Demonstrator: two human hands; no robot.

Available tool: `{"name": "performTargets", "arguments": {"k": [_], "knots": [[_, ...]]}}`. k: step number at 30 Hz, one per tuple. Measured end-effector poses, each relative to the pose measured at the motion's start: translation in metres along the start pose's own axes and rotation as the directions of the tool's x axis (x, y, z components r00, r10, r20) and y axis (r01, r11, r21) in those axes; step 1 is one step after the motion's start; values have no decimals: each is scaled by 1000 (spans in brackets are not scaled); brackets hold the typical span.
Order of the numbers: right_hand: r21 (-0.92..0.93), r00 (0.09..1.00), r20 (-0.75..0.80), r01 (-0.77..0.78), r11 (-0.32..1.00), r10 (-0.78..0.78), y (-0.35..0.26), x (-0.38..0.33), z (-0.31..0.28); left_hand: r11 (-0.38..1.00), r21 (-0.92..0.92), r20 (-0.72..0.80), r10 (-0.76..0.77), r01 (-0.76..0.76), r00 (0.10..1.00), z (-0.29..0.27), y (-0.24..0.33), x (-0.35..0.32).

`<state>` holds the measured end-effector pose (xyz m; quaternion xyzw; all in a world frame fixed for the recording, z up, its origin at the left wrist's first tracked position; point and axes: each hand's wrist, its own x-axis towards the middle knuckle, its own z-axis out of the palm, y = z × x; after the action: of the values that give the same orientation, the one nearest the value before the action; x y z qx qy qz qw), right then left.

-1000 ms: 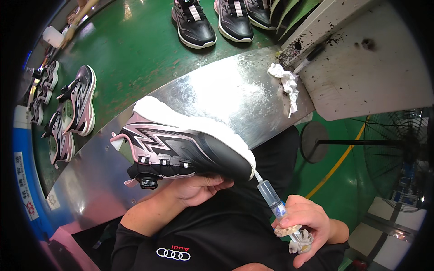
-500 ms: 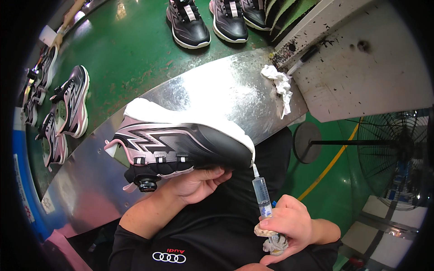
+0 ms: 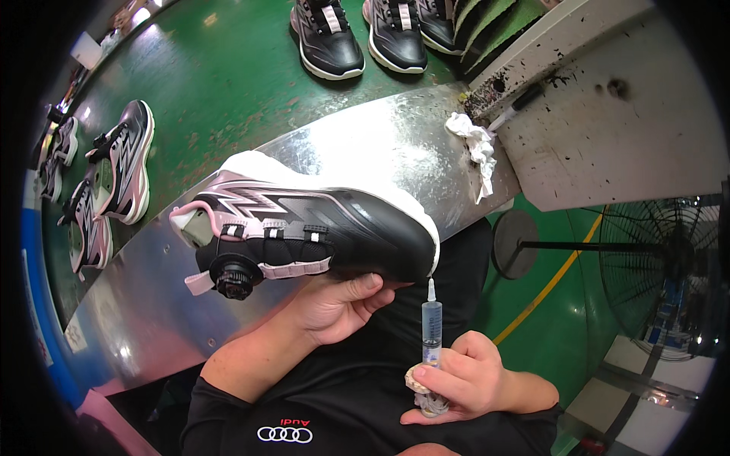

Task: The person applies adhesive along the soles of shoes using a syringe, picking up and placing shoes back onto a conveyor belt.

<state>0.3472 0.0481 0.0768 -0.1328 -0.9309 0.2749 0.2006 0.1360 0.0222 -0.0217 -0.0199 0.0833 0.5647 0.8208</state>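
Observation:
A black and pink sneaker (image 3: 319, 220) with a white sole lies on its side in the air, its toe to the right and its round lacing dial toward me. Under its forefoot, my left hand (image 3: 342, 304) is closed on the upper; part of the grip is hidden beneath the shoe. My right hand (image 3: 464, 372) is wrapped round a clear syringe (image 3: 432, 323) wound with whitish material near its rear end. The syringe points up and away from me, and its white tip meets the seam between toe and sole.
A shiny metal ledge (image 3: 190, 304) runs below the shoe along a green tabletop (image 3: 228, 91). More sneakers (image 3: 327, 45) stand at the back and left. Crumpled white tissue (image 3: 475, 144) and a marker-like pen (image 3: 517, 106) lie by a stained panel (image 3: 623, 137); a fan (image 3: 669, 251) is at right.
The sneaker has rolled so its upper and dial face me more. My right hand and the syringe have shifted left, and the syringe is now nearly upright, its tip still at the toe seam.

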Motion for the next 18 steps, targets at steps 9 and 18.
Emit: {"name": "performTargets", "arguments": {"k": [9,18], "knots": [[-122,998,-33,58,991,-62,2,-1,14,1000,17,-42,23,-22,999,5,0,-2],[-141,996,-33,82,987,-88,2,-2,20,999,39,-44,28,-27,999,6,-1,-6]]}}
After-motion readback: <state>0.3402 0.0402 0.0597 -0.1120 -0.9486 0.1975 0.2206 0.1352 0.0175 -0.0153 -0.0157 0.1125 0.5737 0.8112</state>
